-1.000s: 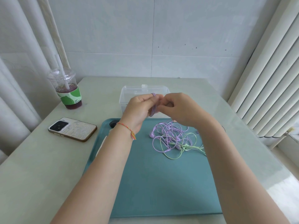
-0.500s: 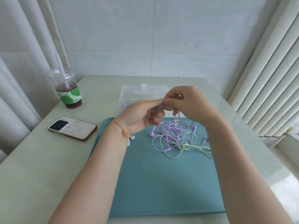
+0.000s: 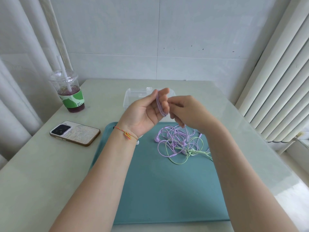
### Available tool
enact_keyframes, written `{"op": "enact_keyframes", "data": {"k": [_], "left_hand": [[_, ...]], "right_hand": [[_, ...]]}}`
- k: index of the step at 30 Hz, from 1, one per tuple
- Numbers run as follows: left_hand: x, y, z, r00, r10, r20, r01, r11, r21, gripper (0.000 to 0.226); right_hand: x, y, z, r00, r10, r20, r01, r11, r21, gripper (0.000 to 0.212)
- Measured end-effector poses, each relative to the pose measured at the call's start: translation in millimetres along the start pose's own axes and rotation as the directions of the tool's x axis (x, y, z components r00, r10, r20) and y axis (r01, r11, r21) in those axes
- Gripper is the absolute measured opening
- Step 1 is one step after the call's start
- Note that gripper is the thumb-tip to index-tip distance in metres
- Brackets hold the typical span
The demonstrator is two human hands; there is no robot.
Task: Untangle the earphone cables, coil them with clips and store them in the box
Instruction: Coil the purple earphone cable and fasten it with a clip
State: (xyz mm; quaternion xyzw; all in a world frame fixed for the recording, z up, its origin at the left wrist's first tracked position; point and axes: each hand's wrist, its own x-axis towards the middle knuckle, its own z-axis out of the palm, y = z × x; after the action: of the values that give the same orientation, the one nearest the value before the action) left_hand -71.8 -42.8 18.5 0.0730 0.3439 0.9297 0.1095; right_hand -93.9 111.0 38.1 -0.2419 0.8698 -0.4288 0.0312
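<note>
Carefully, I'm winding purple cable [image 3: 160, 104] around my left hand [image 3: 147, 113] fingers above the tray [image 3: 150, 190], my right hand [image 3: 185, 111] seemingly pinching and feeding slack evenly.

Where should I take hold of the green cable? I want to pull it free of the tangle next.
Judging by how it lies, pinch the green cable at its big loop nearest you, coming from above on the near side. That loop lies flat and alone on the teal tray, clear of the purple cable knots farther back.
</note>
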Motion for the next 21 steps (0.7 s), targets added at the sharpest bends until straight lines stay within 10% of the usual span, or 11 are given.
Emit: {"op": "enact_keyframes", "data": {"k": [10,21], "left_hand": [[9,-10,-10,0.930,0.312,-0.196,-0.268,0.938,0.220,0.025],[10,-21,-9,0.902,0.363,-0.235,-0.029,0.593,0.805,0.020]], "right_hand": [[4,4,10,0.994,0.042,0.105,-0.018,0.975,-0.222,0.017],[1,3,-5,0.999,-0.034,-0.009,0.029,0.946,-0.322,0.011]]}}
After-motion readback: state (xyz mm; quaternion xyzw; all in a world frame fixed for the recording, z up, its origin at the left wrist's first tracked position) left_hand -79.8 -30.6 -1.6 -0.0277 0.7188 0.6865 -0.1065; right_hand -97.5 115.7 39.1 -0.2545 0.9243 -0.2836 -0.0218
